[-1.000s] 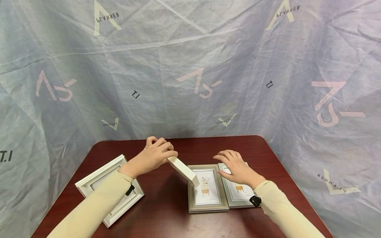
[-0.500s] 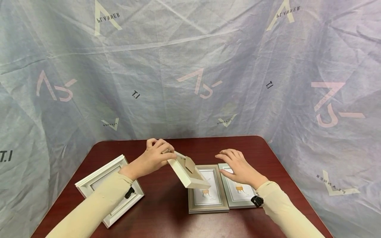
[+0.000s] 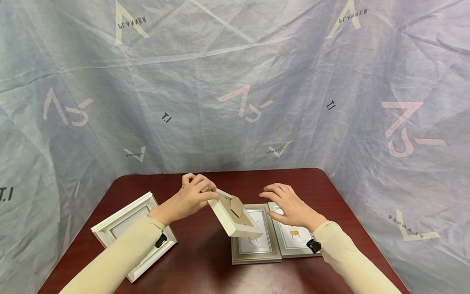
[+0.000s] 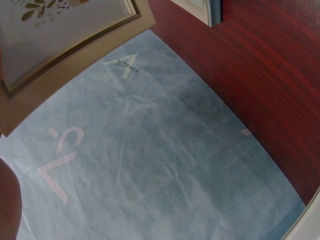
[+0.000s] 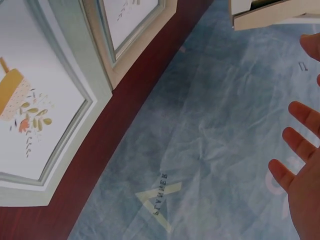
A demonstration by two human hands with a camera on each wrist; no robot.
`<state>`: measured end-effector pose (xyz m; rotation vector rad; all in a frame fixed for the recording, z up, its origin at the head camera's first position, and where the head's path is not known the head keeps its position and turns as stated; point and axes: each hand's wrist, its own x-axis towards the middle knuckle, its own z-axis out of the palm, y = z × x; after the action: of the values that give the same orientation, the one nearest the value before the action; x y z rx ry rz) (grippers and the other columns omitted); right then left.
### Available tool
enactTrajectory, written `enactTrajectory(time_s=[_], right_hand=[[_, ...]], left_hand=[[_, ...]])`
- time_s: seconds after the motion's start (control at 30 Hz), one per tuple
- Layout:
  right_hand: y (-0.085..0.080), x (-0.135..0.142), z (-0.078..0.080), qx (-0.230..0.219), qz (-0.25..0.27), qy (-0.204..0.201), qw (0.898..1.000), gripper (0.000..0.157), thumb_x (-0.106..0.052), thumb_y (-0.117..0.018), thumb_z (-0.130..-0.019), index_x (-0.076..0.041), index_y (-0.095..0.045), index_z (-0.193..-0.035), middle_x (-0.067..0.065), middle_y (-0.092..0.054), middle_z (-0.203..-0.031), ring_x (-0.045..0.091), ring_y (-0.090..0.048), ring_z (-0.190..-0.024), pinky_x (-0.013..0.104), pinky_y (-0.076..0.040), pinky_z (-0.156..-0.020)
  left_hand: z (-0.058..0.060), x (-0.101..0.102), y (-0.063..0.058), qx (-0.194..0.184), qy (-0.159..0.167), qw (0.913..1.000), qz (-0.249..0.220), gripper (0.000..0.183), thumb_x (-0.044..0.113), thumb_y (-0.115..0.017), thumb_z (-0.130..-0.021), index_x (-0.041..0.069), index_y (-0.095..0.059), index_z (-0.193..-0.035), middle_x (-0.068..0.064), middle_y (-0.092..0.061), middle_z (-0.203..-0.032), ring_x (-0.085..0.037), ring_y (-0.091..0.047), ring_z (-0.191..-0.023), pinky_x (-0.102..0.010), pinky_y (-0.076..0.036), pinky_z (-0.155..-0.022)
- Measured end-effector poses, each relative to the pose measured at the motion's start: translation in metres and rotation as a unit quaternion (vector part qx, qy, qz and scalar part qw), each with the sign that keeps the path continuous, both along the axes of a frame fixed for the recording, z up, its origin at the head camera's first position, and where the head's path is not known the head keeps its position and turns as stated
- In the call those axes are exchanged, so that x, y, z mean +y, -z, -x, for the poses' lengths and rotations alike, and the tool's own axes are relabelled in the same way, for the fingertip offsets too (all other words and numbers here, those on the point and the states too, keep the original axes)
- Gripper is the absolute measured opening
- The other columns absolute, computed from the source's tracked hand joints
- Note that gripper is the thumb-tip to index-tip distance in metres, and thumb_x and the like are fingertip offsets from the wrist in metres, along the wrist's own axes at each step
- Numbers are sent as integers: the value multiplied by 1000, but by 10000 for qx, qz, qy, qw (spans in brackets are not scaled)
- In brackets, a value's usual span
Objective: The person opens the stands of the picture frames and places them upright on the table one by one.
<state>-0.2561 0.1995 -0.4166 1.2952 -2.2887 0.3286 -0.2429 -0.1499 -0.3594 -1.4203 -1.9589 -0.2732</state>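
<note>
Left grip [image 3: 188, 200] holds one frame [image 3: 233, 217]; three others [image 3: 293, 241] rest on one table [image 3: 198, 261].

Cream frame [image 3: 224, 215] in left hand [image 3: 189, 196]: smooth, satin-looking, matt brown board back [image 3: 240, 219]. Between hands, beige frame [image 3: 257, 258] with shiny silvery inner lip [image 5: 141, 31]; beneath right hand [image 3: 291, 208], pale-green frame [image 3: 299, 252], smooth, printed paper-like picture [image 3: 293, 240] inside. Glossy wood-grained tabletop [image 3: 198, 265] under both hands. Beyond them, creased matt cloth backdrop [image 3: 205, 122]. Sleeves [image 3: 121, 249] behind hands: matt fabric.

place: curtained-off space, room type unclear | cloth [image 3: 205, 130]: creased, letter-printed, hung behind and both sides | table [image 3: 198, 265]: dark red, glossy, between
</note>
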Motion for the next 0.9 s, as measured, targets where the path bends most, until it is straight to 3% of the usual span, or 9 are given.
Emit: enactTrajectory(time_s=[0.47, 0.9], right_hand=[[-5, -29, 5, 48, -435, -243, 9987, 52, -30, -66, -78, -16, -49, -126, 6, -45, -126, 26, -38, -119, 46, -28, -94], [0, -51, 11, 272, -495, -574, 9968, 49, -28, -65, -77, -13, -53, -123, 4, -47, -123, 25, -41, -115, 45, -32, -90]], left_hand=[[-2, 5, 2, -3, 26, 10000, 66, 37, 8, -79, -66, 23, -62, -94, 3, -52, -96, -19, -47, -95, -49, -24, -77], [-2, 11, 5, 42, 220, 9997, -41, 31, 14, -77, -69, 25, -63, -94, 4, -52, -97, -19, -47, -96, -50, -24, -77]])
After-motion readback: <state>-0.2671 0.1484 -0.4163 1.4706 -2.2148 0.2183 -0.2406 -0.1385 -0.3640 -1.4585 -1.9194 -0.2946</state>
